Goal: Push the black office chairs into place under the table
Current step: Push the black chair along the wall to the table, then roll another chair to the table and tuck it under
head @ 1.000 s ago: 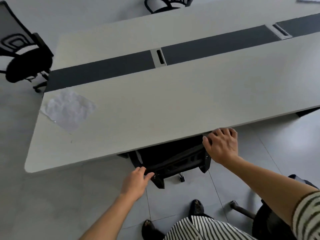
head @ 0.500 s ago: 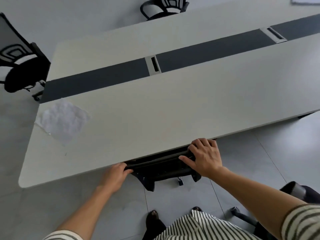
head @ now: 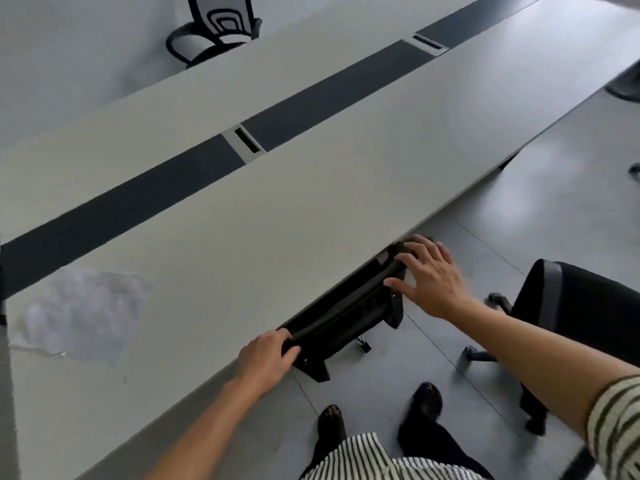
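Note:
A black office chair sits tucked beneath the near edge of the long pale table; only the top of its backrest shows. My left hand grips the left end of that backrest. My right hand rests flat on the right end, fingers spread, not curled round it. A second black chair stands on the floor to my right, clear of the table. A third chair stands at the table's far side.
A crumpled sheet of paper lies on the table at the left. A dark strip with cable ports runs along the table's middle. My feet stand on grey floor tiles. Another chair's base shows at the far right.
The chair's backrest has gone further under the table edge. My right hand has loosened from a grip to a flat, spread hand. The view has swung right, showing the second chair.

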Demonstrator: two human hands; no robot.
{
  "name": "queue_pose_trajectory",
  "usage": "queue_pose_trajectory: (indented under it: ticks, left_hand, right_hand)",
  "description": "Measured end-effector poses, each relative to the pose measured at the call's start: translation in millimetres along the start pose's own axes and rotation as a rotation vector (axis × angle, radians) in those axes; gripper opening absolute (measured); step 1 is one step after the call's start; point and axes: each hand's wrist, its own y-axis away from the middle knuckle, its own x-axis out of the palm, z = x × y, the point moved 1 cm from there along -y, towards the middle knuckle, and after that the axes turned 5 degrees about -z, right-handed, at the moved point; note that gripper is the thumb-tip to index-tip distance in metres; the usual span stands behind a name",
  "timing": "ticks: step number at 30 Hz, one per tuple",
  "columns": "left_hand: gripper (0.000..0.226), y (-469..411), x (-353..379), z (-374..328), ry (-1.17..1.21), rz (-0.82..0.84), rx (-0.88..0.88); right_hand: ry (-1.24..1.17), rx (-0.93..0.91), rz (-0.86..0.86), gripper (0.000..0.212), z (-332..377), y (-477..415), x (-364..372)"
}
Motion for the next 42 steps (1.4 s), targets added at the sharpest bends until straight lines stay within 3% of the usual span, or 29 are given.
queue_pose_trajectory:
  ticks: [7, 13, 24, 31, 34, 38, 42]
  left_hand:
    - [0.022, 16, -10, -42, 0.207, -0.129, 0.244]
    - [0.008, 38, 11, -126, 0.367, 0.038, 0.381]
    - [0.006, 126, 115, -349, 0.451, 0.314, 0.65]
    - [0.011, 128, 152, -455, 0.318, 0.275, 0.887]
    - [0.024, 110, 171, -492, 0.196, 0.248, 0.984]
    - [0.068, 90, 211, -526, -0.212, 0.366, 1.218]
    - [0.07, 74, 233, -533, -0.385, 0.397, 1.357]
  right_hand:
    - [-0.422, 0.543, 0.039, 0.018, 13, 134, -17]
    - [-0.447, 0.907, -0.089, 0.01, -31, 289, -39]
    - [-0.443, 1.316, -0.396, 0.01, -110, 495, -88]
    - [-0.285, 1.415, -0.712, 0.014, -173, 522, -133]
    - [-0.175, 1.437, -0.789, 0.017, -211, 515, -145]
    - [-0.053, 1.454, -0.688, 0.024, -264, 505, -135]
    - [-0.03, 1.484, -0.456, 0.027, -301, 499, -111]
